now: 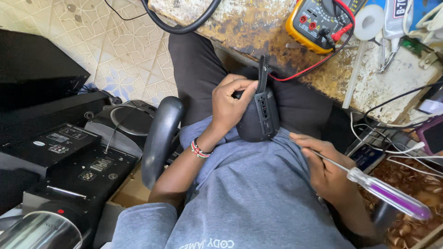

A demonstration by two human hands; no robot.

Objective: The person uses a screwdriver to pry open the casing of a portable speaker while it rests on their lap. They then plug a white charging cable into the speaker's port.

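Observation:
My left hand (230, 103) grips a small black portable speaker (260, 117) held upright against my lap, its strap (263, 71) sticking up and its port panel facing me. In my right hand (325, 168) is a screwdriver (392, 193) with a clear purple handle. Its thin metal shaft runs up and left, and the tip reaches the speaker's lower right edge. I wear a grey shirt, dark trousers and a beaded bracelet (200, 150) on the left wrist.
A worn, rusty workbench (258, 27) lies ahead with a yellow multimeter (318, 20), red and black leads, a tape roll (369, 20) and white cables. Black audio units (69, 157) are stacked on the left beside a chair armrest (159, 138). Patterned floor tiles show at top left.

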